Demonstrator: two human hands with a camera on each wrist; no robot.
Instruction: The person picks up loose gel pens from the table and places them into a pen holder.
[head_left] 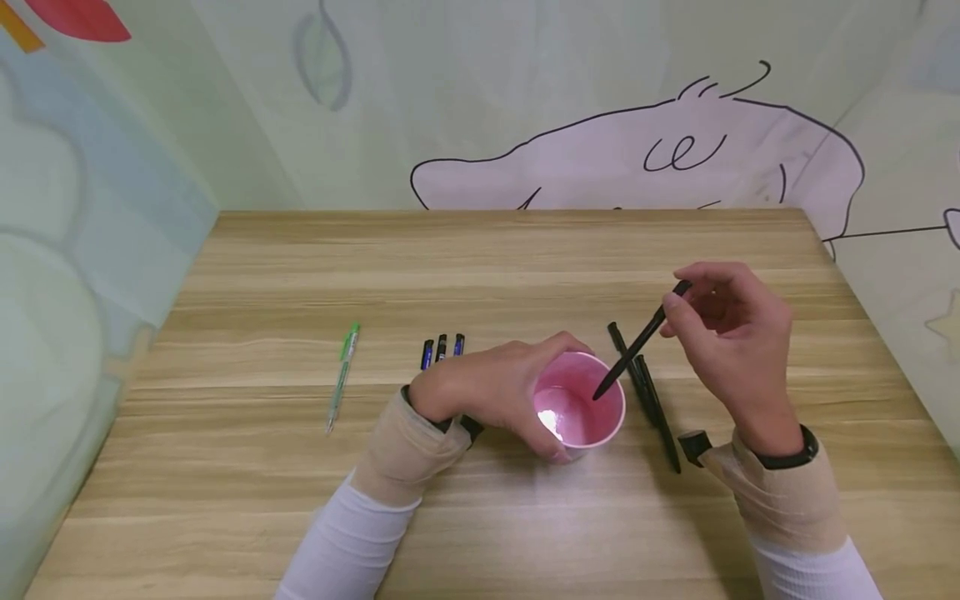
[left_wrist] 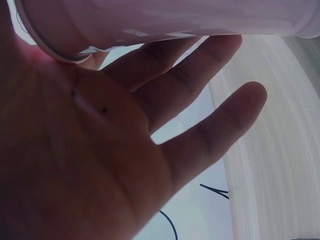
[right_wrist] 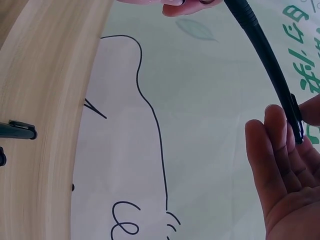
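A pink cup (head_left: 602,423) stands near the middle of the table, its mouth facing up and its inner wall and bottom showing. My left hand (head_left: 495,387) grips it from the left, thumb at the near side and fingers round the far side. In the left wrist view the cup's glossy side (left_wrist: 175,20) lies along those fingers. My right hand (head_left: 742,342) pinches a black pen (head_left: 639,343) by its clip end between thumb and fingers. The pen slants down to the left, its tip over the cup's opening. In the right wrist view the clip (right_wrist: 294,107) sits by the thumb.
Right of the cup, several black pens (head_left: 662,421) lie close together on the wooden table (head_left: 300,517). Blue and black pen ends (head_left: 427,354) show beyond my left hand, which hides the rest. A green pen (head_left: 342,379) lies farther left. Printed walls (head_left: 480,92) border the table.
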